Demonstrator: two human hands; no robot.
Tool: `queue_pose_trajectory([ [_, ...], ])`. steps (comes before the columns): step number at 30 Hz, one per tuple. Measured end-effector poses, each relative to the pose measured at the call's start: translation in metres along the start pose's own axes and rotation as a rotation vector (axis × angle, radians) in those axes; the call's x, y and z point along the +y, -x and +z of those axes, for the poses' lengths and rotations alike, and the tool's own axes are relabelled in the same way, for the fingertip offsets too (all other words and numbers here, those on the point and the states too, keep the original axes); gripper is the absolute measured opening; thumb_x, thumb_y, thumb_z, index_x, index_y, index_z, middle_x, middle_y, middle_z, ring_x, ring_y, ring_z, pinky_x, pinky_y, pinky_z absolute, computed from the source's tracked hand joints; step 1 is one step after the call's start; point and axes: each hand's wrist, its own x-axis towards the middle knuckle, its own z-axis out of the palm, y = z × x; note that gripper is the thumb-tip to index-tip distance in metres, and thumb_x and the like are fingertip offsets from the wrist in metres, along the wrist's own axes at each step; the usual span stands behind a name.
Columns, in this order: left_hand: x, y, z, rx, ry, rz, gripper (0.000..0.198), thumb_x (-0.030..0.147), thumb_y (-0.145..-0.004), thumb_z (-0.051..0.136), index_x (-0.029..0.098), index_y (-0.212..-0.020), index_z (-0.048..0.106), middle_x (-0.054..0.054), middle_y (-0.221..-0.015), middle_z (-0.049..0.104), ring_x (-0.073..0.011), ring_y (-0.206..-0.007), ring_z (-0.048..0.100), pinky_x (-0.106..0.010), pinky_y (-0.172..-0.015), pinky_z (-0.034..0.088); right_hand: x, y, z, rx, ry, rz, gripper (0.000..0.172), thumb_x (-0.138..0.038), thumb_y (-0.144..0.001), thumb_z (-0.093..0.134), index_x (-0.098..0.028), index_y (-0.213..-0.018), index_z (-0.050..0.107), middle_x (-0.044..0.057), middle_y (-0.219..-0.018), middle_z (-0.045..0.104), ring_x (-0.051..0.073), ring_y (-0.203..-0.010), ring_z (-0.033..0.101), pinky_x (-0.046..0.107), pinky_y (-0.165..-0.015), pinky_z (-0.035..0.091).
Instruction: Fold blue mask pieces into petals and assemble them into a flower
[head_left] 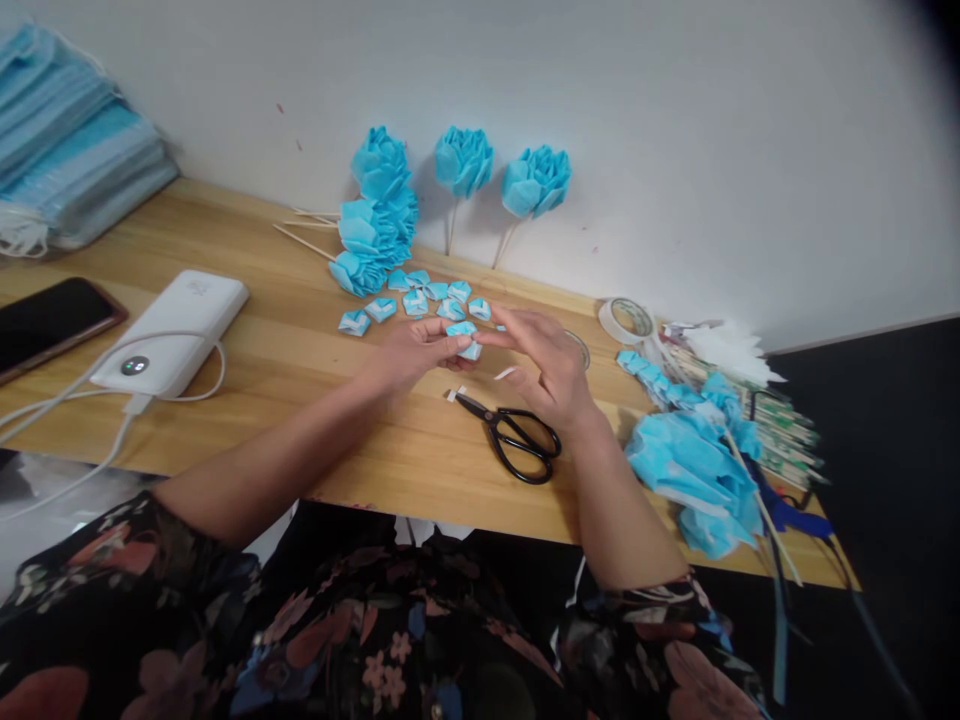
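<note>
Pinched between the thumb and fingers of my left hand [420, 348] is a small folded blue petal [463, 330] with a white patch. My right hand [541, 365] reaches in from the other side, its fingers stretched out and a fingertip touching the petal. Its thumb stands apart, with a small white strip [506, 373] at the tip. Just below the hands lie black-handled scissors [517, 440], with a white scrap at the blade tip. Several similar folded petals [415, 302] are scattered on the table behind my hands.
Finished blue flowers on sticks [463, 165] lean on the wall; others lie stacked nearby. At right are a tape roll [630, 318], blue crumpled material [694, 470] and packaged sticks. A white power bank [176, 330], phone [60, 322] and stacked masks [82, 140] occupy the left.
</note>
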Motion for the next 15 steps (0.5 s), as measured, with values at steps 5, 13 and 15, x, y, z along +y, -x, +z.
queue_pose_trajectory([
  [5,0.0003,0.0009,0.0007,0.014,0.006,-0.007,0.036,0.043,-0.072,0.087,0.015,-0.089,0.073,-0.002,-0.088,0.077,-0.0147,-0.076,0.072,-0.036,-0.087,0.058,0.0000,0.0014,0.0007,-0.014,0.144,-0.069,0.068,-0.057,-0.101,0.046,-0.031,-0.162,0.031,0.005,-0.124,0.077,0.030,-0.122,0.065,0.053,-0.109,0.045],
  [13,0.0021,-0.0003,0.0027,0.021,-0.051,-0.002,0.030,0.041,-0.074,0.083,0.015,-0.085,0.072,-0.003,-0.083,0.075,-0.0155,-0.077,0.069,-0.034,-0.083,0.057,-0.0043,0.0005,0.0005,-0.065,0.161,-0.014,0.070,-0.063,-0.100,0.043,-0.025,-0.158,0.040,0.007,-0.121,0.078,0.031,-0.124,0.064,0.054,-0.116,0.041],
  [15,0.0018,-0.0006,0.0025,0.026,-0.063,0.011,0.029,0.040,-0.073,0.082,0.015,-0.084,0.072,-0.004,-0.082,0.074,-0.0158,-0.077,0.069,-0.034,-0.083,0.057,-0.0049,-0.0003,0.0008,-0.064,0.149,-0.011,0.070,-0.064,-0.100,0.043,-0.025,-0.158,0.041,0.007,-0.121,0.078,0.031,-0.124,0.064,0.054,-0.116,0.041],
])
